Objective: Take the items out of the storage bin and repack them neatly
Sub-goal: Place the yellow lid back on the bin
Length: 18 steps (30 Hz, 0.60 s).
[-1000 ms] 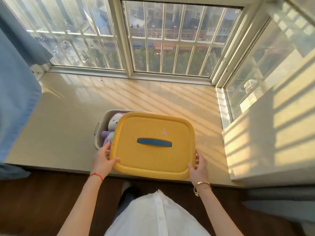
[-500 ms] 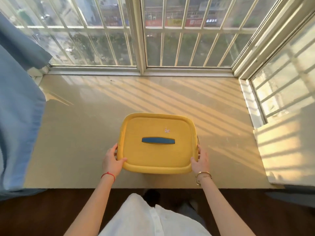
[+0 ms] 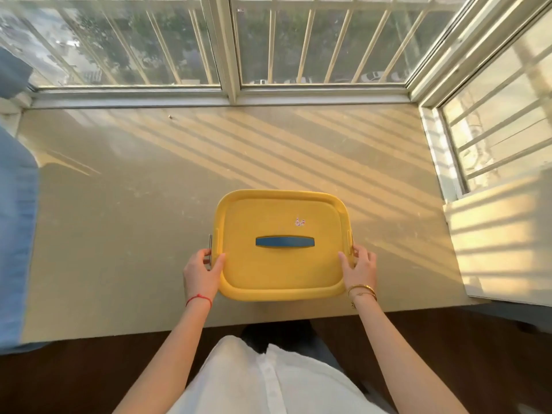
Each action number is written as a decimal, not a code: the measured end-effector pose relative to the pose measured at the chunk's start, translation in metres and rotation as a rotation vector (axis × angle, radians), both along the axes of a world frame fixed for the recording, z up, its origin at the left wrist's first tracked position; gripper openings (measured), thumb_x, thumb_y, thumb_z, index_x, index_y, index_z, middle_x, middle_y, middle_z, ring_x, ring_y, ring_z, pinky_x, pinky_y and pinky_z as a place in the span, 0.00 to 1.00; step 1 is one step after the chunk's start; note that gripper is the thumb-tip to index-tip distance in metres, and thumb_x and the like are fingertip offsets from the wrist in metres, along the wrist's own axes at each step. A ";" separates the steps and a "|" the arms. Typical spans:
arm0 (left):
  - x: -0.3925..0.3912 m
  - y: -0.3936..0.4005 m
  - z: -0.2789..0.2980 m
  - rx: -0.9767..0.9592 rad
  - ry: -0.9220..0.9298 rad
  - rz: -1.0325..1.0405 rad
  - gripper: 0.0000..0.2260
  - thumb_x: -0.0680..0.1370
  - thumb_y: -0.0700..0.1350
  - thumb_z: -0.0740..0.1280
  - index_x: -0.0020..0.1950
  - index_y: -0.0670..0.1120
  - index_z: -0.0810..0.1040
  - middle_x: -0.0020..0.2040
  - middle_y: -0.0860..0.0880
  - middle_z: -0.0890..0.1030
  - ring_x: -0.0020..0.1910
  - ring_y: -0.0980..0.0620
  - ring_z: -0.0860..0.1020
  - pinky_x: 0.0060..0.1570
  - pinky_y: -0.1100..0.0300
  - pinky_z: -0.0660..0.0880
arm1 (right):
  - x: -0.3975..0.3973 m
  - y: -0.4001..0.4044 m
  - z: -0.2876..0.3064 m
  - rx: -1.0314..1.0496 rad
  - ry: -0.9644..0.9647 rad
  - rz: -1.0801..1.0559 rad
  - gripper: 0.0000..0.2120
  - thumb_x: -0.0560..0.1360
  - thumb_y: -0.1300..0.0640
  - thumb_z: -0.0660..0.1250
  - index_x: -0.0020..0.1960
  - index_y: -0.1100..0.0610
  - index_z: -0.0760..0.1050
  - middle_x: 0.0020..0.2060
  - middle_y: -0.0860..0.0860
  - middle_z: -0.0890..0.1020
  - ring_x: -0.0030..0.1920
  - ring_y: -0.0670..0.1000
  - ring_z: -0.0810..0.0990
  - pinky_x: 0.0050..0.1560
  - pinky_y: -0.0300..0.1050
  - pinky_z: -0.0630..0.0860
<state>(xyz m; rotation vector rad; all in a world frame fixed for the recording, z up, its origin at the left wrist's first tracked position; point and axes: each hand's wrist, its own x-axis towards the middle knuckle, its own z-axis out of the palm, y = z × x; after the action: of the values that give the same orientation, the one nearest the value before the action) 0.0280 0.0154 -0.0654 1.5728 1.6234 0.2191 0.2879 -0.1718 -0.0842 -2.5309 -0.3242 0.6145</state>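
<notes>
Seemingly at the closing step, the head view looks straight down on a yellow lid (image 3: 282,264) seated over the storage bin, which stands near the front edge of the beige window ledge (image 3: 119,219); the bin's body is almost wholly hidden beneath the lid, so its contents cannot be seen. A blue handle (image 3: 285,242) runs left to right across the middle of the lid, parallel to the ledge's front edge.

The left hand (image 3: 201,273) holds the lid's left rim, thumb lying on top and fingers curled down round the side by a grey side latch (image 3: 210,246). The right hand (image 3: 360,268) mirrors it on the right rim, thumb on the lid and fingers wrapped over the edge near the matching clip. Both hands sit toward the near corners, equally close to the lid, with the handle lying between them and a little farther from the person.

Judging from the task, what matters next is that the latches lie just under each hand's fingertips, on the short sides, so either hand could work its own clip without reaching across.

A blue curtain (image 3: 15,234) hangs at the left, well apart.
</notes>
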 end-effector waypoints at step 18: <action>0.004 0.019 -0.027 -0.260 -0.001 0.172 0.24 0.72 0.46 0.74 0.66 0.41 0.75 0.60 0.43 0.80 0.57 0.46 0.78 0.58 0.50 0.75 | 0.014 0.015 -0.020 0.025 0.061 -0.064 0.25 0.74 0.50 0.67 0.67 0.59 0.67 0.62 0.56 0.75 0.62 0.56 0.73 0.60 0.51 0.71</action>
<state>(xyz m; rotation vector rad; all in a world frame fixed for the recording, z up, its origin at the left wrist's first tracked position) 0.0317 0.0343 -0.0923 1.2387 1.7118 0.0942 0.3018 -0.1567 -0.1041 -2.4829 -0.2271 0.6572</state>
